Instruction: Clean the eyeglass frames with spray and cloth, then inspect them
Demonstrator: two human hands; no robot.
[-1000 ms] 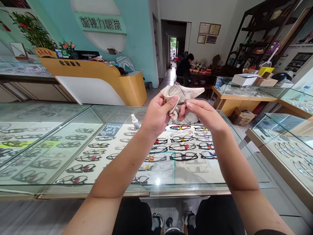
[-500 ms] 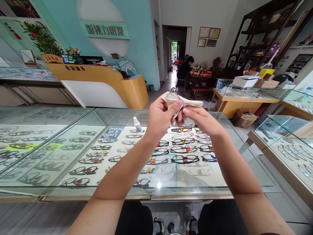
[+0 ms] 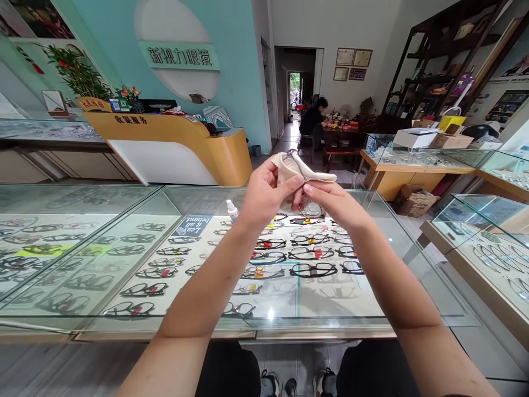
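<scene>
A pale cloth [image 3: 318, 175] is wrapped around part of a pair of glasses [image 3: 312, 208] above the glass display case. My left hand [image 3: 266, 193] pinches the cloth over one lens, thumb on top. Close beside it, my right hand [image 3: 333, 201] grips the middle of the glasses with its thumb and fingers. The other lens hangs below my right fingers, dotted with drops. A small white spray bottle [image 3: 232, 210] stands on the glass to the left, partly behind my left forearm.
The display case [image 3: 273, 325] holds rows of eyeglasses under its glass top. More cases [image 3: 487, 264] stand at the right. A yellow counter [image 3: 227, 157] is at the back left. A person [image 3: 313, 122] sits at a far table.
Both hands have shifted slightly left with the cloth and glasses. The lower lens shows more below my right hand, and the cloth's folds have changed. The view has moved a little.
</scene>
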